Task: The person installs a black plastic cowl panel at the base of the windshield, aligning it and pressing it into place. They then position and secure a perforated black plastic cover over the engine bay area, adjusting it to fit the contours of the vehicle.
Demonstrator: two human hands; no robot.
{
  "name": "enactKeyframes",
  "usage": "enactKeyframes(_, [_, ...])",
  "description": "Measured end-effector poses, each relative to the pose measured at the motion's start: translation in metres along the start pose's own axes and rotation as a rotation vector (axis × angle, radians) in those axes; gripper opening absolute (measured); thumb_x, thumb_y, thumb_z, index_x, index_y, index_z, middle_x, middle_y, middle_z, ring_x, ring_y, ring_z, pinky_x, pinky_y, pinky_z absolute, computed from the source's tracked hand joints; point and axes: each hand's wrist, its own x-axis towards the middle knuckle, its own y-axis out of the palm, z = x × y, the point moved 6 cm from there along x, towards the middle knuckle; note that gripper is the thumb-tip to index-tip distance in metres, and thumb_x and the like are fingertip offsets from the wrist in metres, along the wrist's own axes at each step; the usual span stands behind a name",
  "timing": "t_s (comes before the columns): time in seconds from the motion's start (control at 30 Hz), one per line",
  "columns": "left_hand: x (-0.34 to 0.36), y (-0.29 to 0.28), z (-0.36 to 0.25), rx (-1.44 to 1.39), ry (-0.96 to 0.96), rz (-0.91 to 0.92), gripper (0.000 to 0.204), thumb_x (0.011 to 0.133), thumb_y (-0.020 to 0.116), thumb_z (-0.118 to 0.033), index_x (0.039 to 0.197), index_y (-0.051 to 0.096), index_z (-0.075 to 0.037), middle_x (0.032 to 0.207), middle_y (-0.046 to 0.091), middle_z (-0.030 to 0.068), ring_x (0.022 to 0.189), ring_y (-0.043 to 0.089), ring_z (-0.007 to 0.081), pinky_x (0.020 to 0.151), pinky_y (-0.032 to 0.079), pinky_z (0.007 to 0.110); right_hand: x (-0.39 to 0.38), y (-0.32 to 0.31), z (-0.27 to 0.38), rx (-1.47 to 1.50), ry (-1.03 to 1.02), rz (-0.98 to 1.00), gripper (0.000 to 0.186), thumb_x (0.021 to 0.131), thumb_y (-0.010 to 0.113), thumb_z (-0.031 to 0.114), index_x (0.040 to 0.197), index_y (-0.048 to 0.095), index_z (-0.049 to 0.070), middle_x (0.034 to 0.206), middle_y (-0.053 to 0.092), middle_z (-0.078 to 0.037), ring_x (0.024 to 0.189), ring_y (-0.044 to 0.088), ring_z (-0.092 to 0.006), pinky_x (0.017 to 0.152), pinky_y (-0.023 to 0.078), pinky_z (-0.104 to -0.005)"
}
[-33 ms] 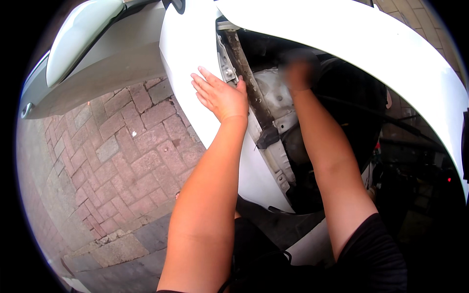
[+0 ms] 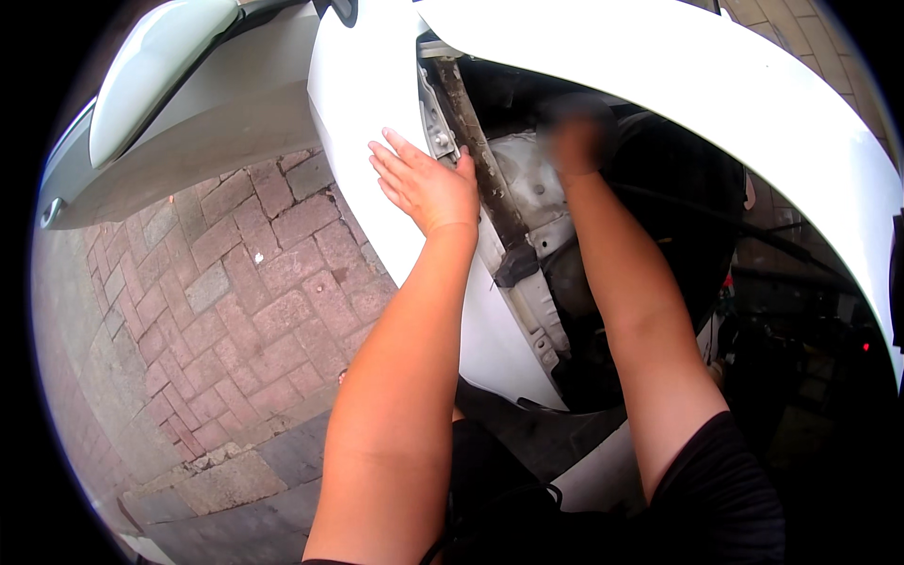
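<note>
My left hand lies on a white car fender, fingers stretched out and the thumb by the fender's inner edge. It holds nothing. Under the raised white hood, my right hand reaches into the dark engine bay. A blur covers its fingers, so I cannot tell what they touch or hold. Between my two arms runs a dirty metal rail with worn paint. A pale metal body panel is beside the right hand, and a black piece sits lower on the rail.
At the upper left are a white side mirror and a car door. Brick paving spreads left of the fender. A dark rod crosses the bay on the right, and a small red light shows there.
</note>
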Motion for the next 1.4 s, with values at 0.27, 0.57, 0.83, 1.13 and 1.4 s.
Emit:
enactKeyframes(0.27, [0.005, -0.004, 0.005, 0.016, -0.003, -0.04, 0.113, 0.081, 0.084, -0.038, 0.161, 0.014, 0.002, 0.164, 0.019, 0.0315, 0.154, 0.02, 0.0435, 0.126, 0.018, 0.05, -0.004, -0.002, 0.072, -0.185, -0.061, 0.178, 0.031, 0.093, 0.065, 0.037, 0.096, 0.077, 0.009, 0.093, 0.074, -0.019, 0.093, 0.071, -0.0409, 0.081, 0.056, -0.0508])
enactKeyframes(0.57, [-0.004, 0.0, -0.006, -0.012, 0.014, -0.002, 0.114, 0.081, 0.084, -0.037, 0.161, 0.012, 0.002, 0.165, 0.017, 0.0312, 0.154, 0.019, 0.0433, 0.125, 0.018, 0.051, -0.005, 0.018, 0.074, 0.021, 0.191, 0.329, 0.033, 0.09, 0.07, 0.043, 0.088, 0.076, 0.011, 0.089, 0.074, -0.017, 0.088, 0.071, -0.04, 0.076, 0.055, -0.0505])
enactKeyframes(0.83, [-0.001, 0.0, -0.003, 0.003, -0.003, 0.02, 0.114, 0.082, 0.082, -0.036, 0.162, 0.009, 0.003, 0.166, 0.014, 0.0313, 0.155, 0.017, 0.0431, 0.126, 0.017, 0.051, -0.005, 0.005, 0.106, 0.055, 0.025, 0.285, 0.03, 0.093, 0.067, 0.032, 0.082, 0.069, 0.005, 0.082, 0.067, -0.023, 0.081, 0.065, -0.0453, 0.068, 0.049, -0.0533])
enactKeyframes(1.13, [-0.003, 0.0, -0.003, 0.0, 0.039, -0.051, 0.114, 0.08, 0.085, -0.037, 0.161, 0.015, 0.002, 0.163, 0.02, 0.0318, 0.153, 0.022, 0.0446, 0.125, 0.019, 0.052, -0.005, 0.009, 0.106, -0.021, -0.004, 0.228, 0.03, 0.094, 0.066, 0.035, 0.083, 0.065, 0.007, 0.086, 0.069, -0.021, 0.086, 0.066, -0.0459, 0.071, 0.051, -0.0551])
enactKeyframes(1.4, [-0.001, 0.0, -0.001, 0.03, 0.046, -0.019, 0.114, 0.08, 0.084, -0.038, 0.16, 0.014, 0.004, 0.163, 0.02, 0.0337, 0.153, 0.022, 0.046, 0.124, 0.02, 0.052, -0.061, -0.081, 0.143, 0.116, -0.134, 0.229, 0.042, 0.093, 0.068, 0.03, 0.127, 0.065, 0.005, 0.121, 0.067, -0.019, 0.114, 0.063, -0.0396, 0.098, 0.049, -0.049])
